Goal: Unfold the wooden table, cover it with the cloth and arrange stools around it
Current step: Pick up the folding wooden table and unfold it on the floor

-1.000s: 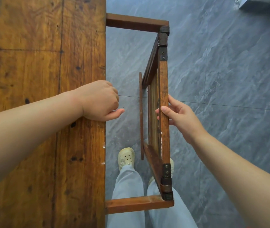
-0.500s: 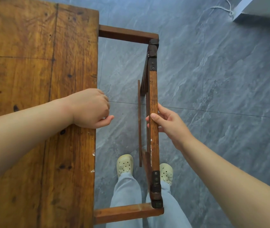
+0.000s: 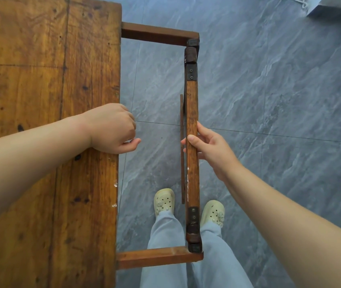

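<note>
The wooden table top (image 3: 47,100) fills the left of the view, seen from above. My left hand (image 3: 111,128) grips its right edge, fingers curled under the board. Two support rails (image 3: 157,33) stick out to the right from under the top, far and near. Between their ends hangs the hinged folding leaf (image 3: 192,113), seen edge-on and standing almost vertical. My right hand (image 3: 209,146) holds the leaf's upper edge, thumb on the left side and fingers wrapped round the right. No cloth or stools are in view.
Grey marbled floor tiles (image 3: 279,100) spread to the right. My legs and cream shoes (image 3: 164,201) stand in the gap between the top and the leaf. A white object (image 3: 336,5) with a cord lies at the far right corner.
The leaf has swung from tilted to nearly vertical, edge-on to me. My right hand stayed on its upper edge; my left hand kept its grip on the table edge.
</note>
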The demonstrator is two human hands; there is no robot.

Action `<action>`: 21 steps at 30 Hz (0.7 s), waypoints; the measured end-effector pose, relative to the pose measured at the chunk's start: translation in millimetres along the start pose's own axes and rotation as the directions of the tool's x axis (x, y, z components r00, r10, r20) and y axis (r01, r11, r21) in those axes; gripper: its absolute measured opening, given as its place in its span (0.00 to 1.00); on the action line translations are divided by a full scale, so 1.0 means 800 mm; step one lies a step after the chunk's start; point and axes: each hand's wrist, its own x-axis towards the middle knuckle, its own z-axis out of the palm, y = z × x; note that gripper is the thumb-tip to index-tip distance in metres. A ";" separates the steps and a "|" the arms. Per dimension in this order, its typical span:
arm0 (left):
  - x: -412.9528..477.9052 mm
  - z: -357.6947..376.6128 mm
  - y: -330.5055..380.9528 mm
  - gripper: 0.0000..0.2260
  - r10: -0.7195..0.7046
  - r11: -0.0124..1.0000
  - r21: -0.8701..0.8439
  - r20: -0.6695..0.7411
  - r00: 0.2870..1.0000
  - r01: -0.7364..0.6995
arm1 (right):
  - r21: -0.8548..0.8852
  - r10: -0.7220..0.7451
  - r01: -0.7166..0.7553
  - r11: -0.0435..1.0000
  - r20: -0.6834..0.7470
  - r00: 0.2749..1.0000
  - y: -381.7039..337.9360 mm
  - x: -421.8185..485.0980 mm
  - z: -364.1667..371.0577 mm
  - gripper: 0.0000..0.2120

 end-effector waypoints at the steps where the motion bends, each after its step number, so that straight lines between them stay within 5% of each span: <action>1: -0.001 0.000 -0.001 0.25 0.001 1.000 0.003 -0.007 1.000 -0.001 | -0.019 -0.013 0.013 1.000 -0.005 1.000 0.002 0.000 0.003 0.25; 7: 0.009 -0.009 0.015 0.21 0.036 0.999 -0.004 -0.127 0.991 -0.037 | -0.106 -0.063 0.061 0.992 -0.019 0.998 0.002 -0.004 -0.016 0.23; 12: 0.034 0.004 0.028 0.27 0.031 0.999 -0.024 -0.094 0.995 -0.034 | -0.322 -0.237 0.203 0.925 -0.070 0.969 0.011 -0.005 -0.033 0.21; 21: 0.037 0.025 0.022 0.25 -0.003 0.998 -0.058 -0.069 0.998 -0.001 | -0.186 -0.257 0.230 0.955 -0.132 0.957 0.026 0.004 -0.025 0.24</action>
